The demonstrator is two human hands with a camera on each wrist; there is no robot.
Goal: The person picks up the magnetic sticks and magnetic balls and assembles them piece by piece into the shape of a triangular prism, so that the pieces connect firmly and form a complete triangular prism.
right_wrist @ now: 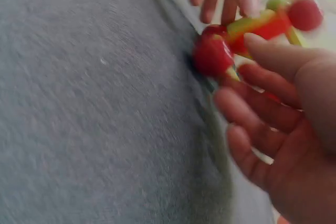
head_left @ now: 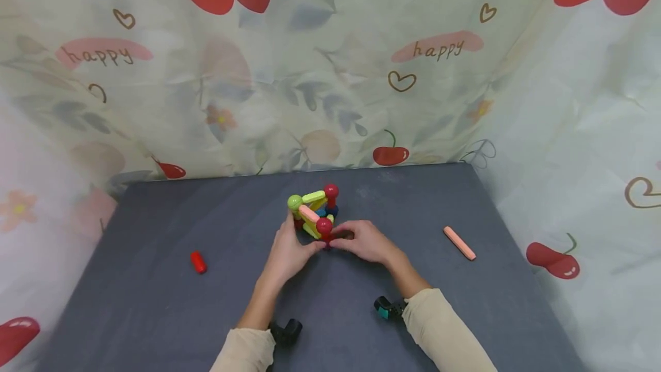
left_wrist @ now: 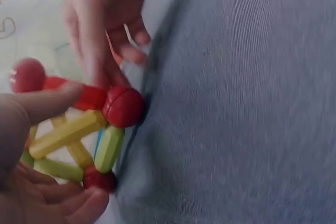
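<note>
A small frame of magnetic balls and rods (head_left: 310,213) stands near the back middle of the table, with red, green and dark blue balls joined by yellow, green, pink and red rods. My left hand (head_left: 290,252) grips its near left side, thumb against an upright red rod (left_wrist: 90,97) and fingertips by a lower red ball (left_wrist: 100,179). From the right, my right hand (head_left: 365,241) pinches that same red rod, between a red top ball (right_wrist: 305,14) and a red bottom ball (right_wrist: 212,59). Fingers partly hide the lower front corner.
On the dark grey table (head_left: 248,314), a short red rod (head_left: 198,262) lies at the left and a longer pink rod (head_left: 459,243) at the right. Behind and beside the table hangs a printed curtain (head_left: 320,73). Both wrists wear black camera mounts.
</note>
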